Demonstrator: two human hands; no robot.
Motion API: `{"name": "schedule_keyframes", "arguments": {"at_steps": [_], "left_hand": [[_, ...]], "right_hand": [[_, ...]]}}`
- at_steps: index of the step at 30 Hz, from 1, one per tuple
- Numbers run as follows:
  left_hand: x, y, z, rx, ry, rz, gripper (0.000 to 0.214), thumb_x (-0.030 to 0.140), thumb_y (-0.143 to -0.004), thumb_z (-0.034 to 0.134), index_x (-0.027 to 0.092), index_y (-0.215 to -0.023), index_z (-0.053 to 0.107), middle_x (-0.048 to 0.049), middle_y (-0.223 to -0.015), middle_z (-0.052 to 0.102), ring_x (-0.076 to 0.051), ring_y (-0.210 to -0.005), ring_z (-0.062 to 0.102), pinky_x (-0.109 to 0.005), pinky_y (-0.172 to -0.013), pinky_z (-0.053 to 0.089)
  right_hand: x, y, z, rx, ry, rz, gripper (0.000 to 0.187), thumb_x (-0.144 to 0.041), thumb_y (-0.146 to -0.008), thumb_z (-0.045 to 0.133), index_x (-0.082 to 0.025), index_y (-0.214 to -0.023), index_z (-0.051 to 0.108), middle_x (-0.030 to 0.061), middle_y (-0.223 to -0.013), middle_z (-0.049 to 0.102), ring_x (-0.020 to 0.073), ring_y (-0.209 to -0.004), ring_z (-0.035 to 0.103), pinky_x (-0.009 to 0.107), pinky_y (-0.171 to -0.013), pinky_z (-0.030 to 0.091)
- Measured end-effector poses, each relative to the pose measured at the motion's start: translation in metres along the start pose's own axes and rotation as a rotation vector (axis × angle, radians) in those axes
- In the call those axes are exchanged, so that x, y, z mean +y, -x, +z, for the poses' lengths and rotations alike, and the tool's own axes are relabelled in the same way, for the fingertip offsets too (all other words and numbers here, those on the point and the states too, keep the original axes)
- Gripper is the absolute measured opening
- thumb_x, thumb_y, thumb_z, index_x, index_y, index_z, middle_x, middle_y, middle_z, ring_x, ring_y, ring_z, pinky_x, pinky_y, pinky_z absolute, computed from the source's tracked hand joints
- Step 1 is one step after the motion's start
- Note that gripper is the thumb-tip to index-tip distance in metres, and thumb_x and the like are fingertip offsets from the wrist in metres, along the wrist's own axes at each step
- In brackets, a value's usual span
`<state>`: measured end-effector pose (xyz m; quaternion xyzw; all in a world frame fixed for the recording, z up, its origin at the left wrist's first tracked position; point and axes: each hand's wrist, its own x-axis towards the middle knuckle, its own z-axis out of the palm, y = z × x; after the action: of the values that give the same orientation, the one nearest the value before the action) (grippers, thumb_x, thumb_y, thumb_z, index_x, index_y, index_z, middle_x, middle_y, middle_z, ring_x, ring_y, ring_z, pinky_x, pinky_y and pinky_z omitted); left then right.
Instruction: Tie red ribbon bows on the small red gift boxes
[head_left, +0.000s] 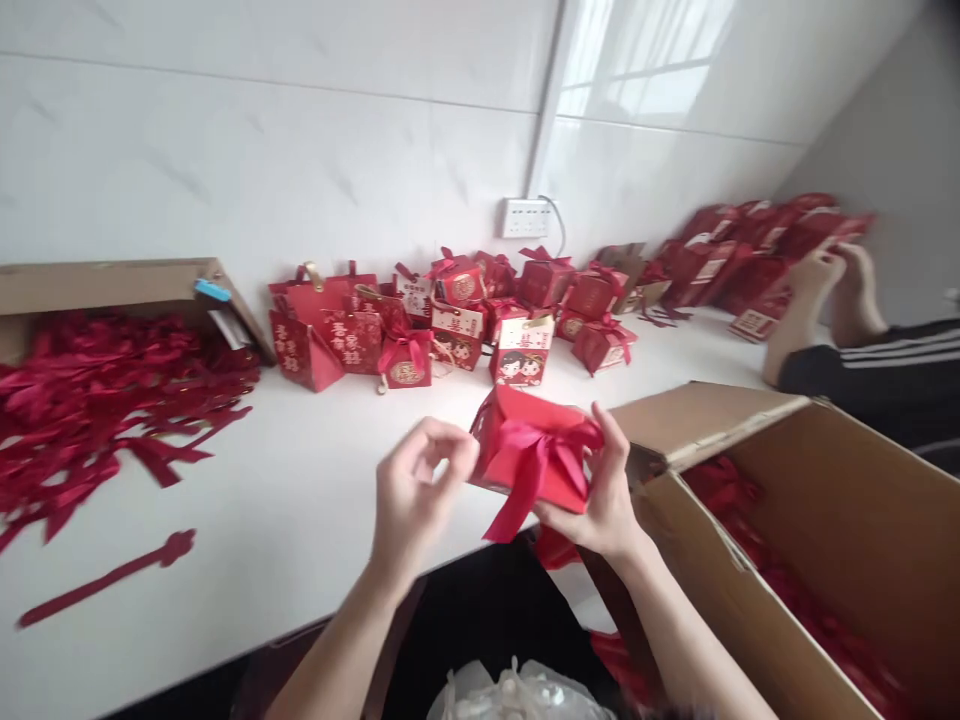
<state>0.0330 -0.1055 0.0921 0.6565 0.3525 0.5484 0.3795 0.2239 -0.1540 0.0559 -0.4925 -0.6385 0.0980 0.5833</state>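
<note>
My right hand (607, 490) grips a red gift box (499, 440) from its right side, thumb on the edge and fingers underneath. A magenta ribbon bow (536, 450) crosses the front of the box, and one tail hangs below it. At the box's left edge, my left hand (427, 480) is closed in a pinch of thumb and index finger; what is between the fingertips, if anything, I cannot make out. The box is tilted and held above the front part of the white table (322, 500).
Several finished gift boxes (405, 360) stand along the wall. A carton of red ribbons (112, 370) spills at left, near a loose ribbon strip (112, 578). An open cardboard box (840, 500) with red items is at right. Another person's hands (817, 290) work beyond it.
</note>
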Motion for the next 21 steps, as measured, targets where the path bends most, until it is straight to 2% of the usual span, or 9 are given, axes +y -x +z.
{"name": "schedule_keyframes", "arguments": {"at_steps": [3, 5, 7, 10, 13, 15, 18, 19, 21], "left_hand": [[-0.014, -0.022, 0.019, -0.081, 0.152, -0.281, 0.017, 0.033, -0.080, 0.056, 0.019, -0.073, 0.056, 0.0037, -0.061, 0.052, -0.010, -0.062, 0.054, -0.022, -0.062, 0.044], [-0.025, -0.031, 0.047, -0.187, 0.145, -0.309, 0.018, 0.035, -0.079, 0.054, 0.019, -0.072, 0.056, 0.0036, -0.060, 0.051, -0.012, -0.063, 0.054, -0.023, -0.064, 0.044], [-0.032, -0.029, 0.082, -0.393, 0.081, -0.255, 0.020, 0.036, -0.080, 0.050, 0.018, -0.074, 0.057, 0.0013, -0.066, 0.056, -0.014, -0.068, 0.056, -0.027, -0.069, 0.045], [-0.033, -0.009, 0.133, -0.695, -0.100, -0.008, 0.018, 0.031, -0.083, 0.046, 0.019, -0.079, 0.059, -0.0035, -0.082, 0.062, -0.019, -0.082, 0.058, -0.035, -0.079, 0.046], [-0.031, 0.015, 0.169, -0.787, -0.260, 0.320, 0.011, 0.020, -0.080, 0.048, 0.020, -0.084, 0.059, -0.0049, -0.088, 0.062, -0.022, -0.090, 0.057, -0.041, -0.085, 0.046], [-0.027, 0.024, 0.180, -0.684, -0.167, 0.471, 0.015, 0.015, -0.080, 0.047, 0.020, -0.091, 0.056, -0.0064, -0.093, 0.062, -0.022, -0.093, 0.058, -0.040, -0.085, 0.047], [-0.012, 0.027, 0.182, -0.335, 0.067, 0.639, 0.028, 0.015, -0.085, 0.042, 0.017, -0.113, 0.047, -0.0138, -0.120, 0.054, -0.024, -0.118, 0.050, -0.041, -0.095, 0.044], [-0.005, 0.028, 0.180, -0.285, 0.086, 0.714, 0.035, 0.018, -0.086, 0.041, 0.016, -0.120, 0.044, -0.0164, -0.128, 0.049, -0.026, -0.127, 0.042, -0.044, -0.100, 0.040], [0.012, 0.035, 0.174, -0.404, 0.053, 0.872, 0.045, 0.029, -0.087, 0.043, 0.012, -0.129, 0.040, -0.0195, -0.136, 0.045, -0.030, -0.134, 0.034, -0.049, -0.107, 0.031]], "right_hand": [[-0.017, 0.011, -0.040, 0.225, -0.401, 0.574, 0.066, -0.049, -0.072, 0.066, -0.023, -0.128, 0.044, 0.0086, -0.109, 0.064, 0.0268, -0.094, 0.065, 0.043, -0.079, 0.055], [-0.032, 0.018, -0.065, 0.261, -0.732, 0.898, 0.046, -0.055, -0.079, 0.055, -0.020, -0.108, 0.059, 0.0072, -0.096, 0.070, 0.0252, -0.085, 0.068, 0.040, -0.073, 0.057], [-0.046, 0.026, -0.088, 0.248, -0.992, 1.057, 0.041, -0.055, -0.082, 0.050, -0.018, -0.095, 0.065, 0.0062, -0.090, 0.072, 0.0239, -0.081, 0.069, 0.039, -0.071, 0.058], [-0.060, 0.039, -0.113, 0.339, -1.171, 1.058, 0.038, -0.051, -0.084, 0.050, -0.018, -0.090, 0.067, 0.0051, -0.088, 0.073, 0.0222, -0.081, 0.070, 0.039, -0.073, 0.058], [-0.067, 0.054, -0.131, 0.436, -1.225, 1.023, 0.034, -0.047, -0.085, 0.052, -0.018, -0.087, 0.069, 0.0045, -0.088, 0.074, 0.0218, -0.081, 0.070, 0.039, -0.074, 0.058], [-0.069, 0.061, -0.139, 0.478, -1.238, 0.995, 0.034, -0.047, -0.086, 0.051, -0.018, -0.086, 0.069, 0.0052, -0.091, 0.074, 0.0230, -0.083, 0.070, 0.039, -0.074, 0.059], [-0.069, 0.069, -0.145, 0.544, -1.234, 0.985, 0.037, -0.048, -0.087, 0.049, -0.017, -0.090, 0.069, 0.0072, -0.094, 0.073, 0.0244, -0.087, 0.069, 0.040, -0.075, 0.058], [-0.067, 0.070, -0.146, 0.567, -1.226, 0.995, 0.038, -0.048, -0.087, 0.048, -0.016, -0.092, 0.069, 0.0079, -0.094, 0.073, 0.0242, -0.086, 0.069, 0.040, -0.075, 0.058], [-0.061, 0.072, -0.147, 0.607, -1.211, 1.023, 0.038, -0.047, -0.087, 0.048, -0.015, -0.097, 0.068, 0.0084, -0.092, 0.073, 0.0227, -0.083, 0.070, 0.037, -0.074, 0.059]]}}
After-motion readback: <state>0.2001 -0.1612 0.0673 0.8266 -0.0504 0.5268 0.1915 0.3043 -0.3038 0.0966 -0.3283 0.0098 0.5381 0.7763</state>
